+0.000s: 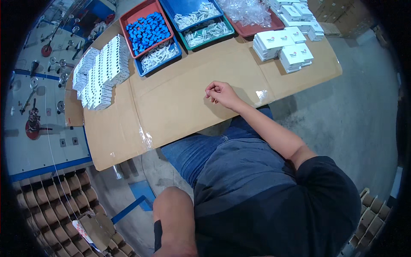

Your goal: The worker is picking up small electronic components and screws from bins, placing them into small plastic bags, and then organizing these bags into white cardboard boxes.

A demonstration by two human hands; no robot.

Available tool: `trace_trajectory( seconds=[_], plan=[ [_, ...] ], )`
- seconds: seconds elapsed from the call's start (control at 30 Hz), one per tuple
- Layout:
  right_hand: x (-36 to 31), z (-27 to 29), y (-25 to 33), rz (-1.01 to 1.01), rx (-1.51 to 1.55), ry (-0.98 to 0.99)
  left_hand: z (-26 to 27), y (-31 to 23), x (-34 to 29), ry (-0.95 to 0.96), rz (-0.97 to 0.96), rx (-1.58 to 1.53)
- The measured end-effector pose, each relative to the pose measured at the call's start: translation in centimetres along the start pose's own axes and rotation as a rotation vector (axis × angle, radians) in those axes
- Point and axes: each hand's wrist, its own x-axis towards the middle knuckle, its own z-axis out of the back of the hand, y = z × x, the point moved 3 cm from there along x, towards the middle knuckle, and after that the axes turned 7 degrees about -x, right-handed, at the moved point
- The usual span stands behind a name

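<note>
Clock ctr = R hand [219,94], 12 = top of view
R hand: over mid of card [180,107], fingers curled, thumb tip to index tip; can't tell if a sm. item is pinched there, nor if hand touches card
L hand: out of view, state can't tell; L arm [174,214] bent, approx. 6–7, at low edge
Card: lies flat under R hand, runs out to 9 & 2; clear tape [261,95] on it at 3, near front edge
Approx. 10: red tray [136,15] w/ blue bits [147,32], overlapping low blue tray [138,67] w/ white bits [158,58]
11–12: top blue tray [180,6] w/ more white bits, just beyond green tray [211,41], also white bits
1: second red tray [261,31] w/ clear plastic [246,12]
2: flat boxes [274,40], white, stacked, more stacks behind
9–10: sm. boxes [102,73], white, in tight rows, dark spots on sides
7: jeans [188,156], partly under card edge
8, on floor: divider crate [64,205], brown cells
</note>
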Motion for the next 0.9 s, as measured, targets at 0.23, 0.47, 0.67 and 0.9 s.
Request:
trace_trajectory(
  seconds=[0.23,0.47,0.67,0.9],
  plan=[
    [0.4,-0.3,-1.0,-0.025,0.047,0.016,0.6,0.0,0.3,0.149,-0.15,0.536],
    [1.1,0.4,-1.3,0.009,0.052,-0.011,1.3,1.6,0.7,0.017,0.089,-0.11],
    [0.7,2.8,0.4,0.017,0.075,-0.069,3.7,1.2,-1.1,-0.05,0.198,0.248],
    [-1.4,7.2,4.4,0.11,0.032,-0.183,15.8,-8.5,-16.0,-0.372,1.146,1.217]
  ],
)
